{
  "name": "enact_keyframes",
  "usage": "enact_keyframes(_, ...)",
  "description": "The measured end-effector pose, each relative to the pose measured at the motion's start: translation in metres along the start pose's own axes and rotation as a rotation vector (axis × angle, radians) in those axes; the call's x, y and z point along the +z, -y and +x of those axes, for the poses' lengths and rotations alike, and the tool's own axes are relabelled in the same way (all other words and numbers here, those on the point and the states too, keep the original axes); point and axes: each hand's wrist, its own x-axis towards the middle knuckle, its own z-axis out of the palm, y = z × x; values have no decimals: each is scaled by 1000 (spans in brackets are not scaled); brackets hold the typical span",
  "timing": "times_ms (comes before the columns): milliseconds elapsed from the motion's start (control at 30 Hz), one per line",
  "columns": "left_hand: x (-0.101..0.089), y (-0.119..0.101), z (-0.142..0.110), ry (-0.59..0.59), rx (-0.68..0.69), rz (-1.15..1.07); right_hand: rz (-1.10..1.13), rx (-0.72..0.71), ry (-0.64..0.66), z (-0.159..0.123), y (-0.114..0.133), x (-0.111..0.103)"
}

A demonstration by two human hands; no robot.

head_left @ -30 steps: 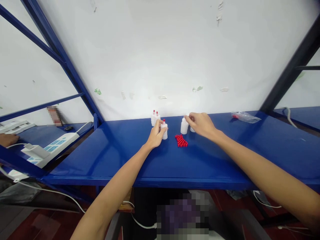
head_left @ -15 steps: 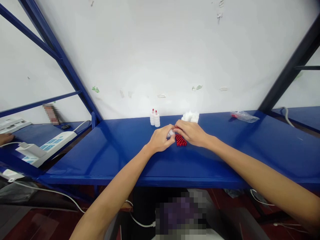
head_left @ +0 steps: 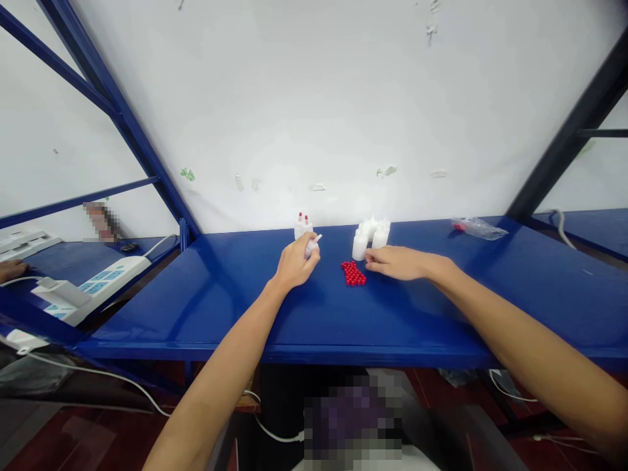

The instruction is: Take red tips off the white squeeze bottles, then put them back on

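My left hand (head_left: 294, 263) is closed round a small white bottle (head_left: 313, 245), tilted so its tip points up to the right. Just behind it stand two white bottles with red caps (head_left: 302, 226). A heap of small red caps (head_left: 354, 273) lies on the blue shelf (head_left: 235, 294) between my hands. My right hand (head_left: 395, 262) rests low on the shelf just right of the caps, fingers together and pointing left; I cannot make out anything in them. A cluster of uncapped white bottles (head_left: 370, 235) stands right behind that hand.
A clear plastic bag with something red in it (head_left: 478, 228) lies at the far right of the shelf. To the left, a white power strip (head_left: 93, 288) with cables sits on a neighbouring shelf, where another person's hand (head_left: 10, 269) shows. Blue frame posts rise on both sides.
My hands, together over the caps half a second ago, have parted. The left one went back and left with the bottle. The right one slid to the right of the caps.
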Motion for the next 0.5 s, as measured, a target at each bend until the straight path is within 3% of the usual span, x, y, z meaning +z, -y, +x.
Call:
enact_keyframes(200,2,2,0,30,1,-25,85,-86,81,3,0,-1)
enact_keyframes(500,3,2,0,81,-16,-45,146,-104,123,1,5,-4)
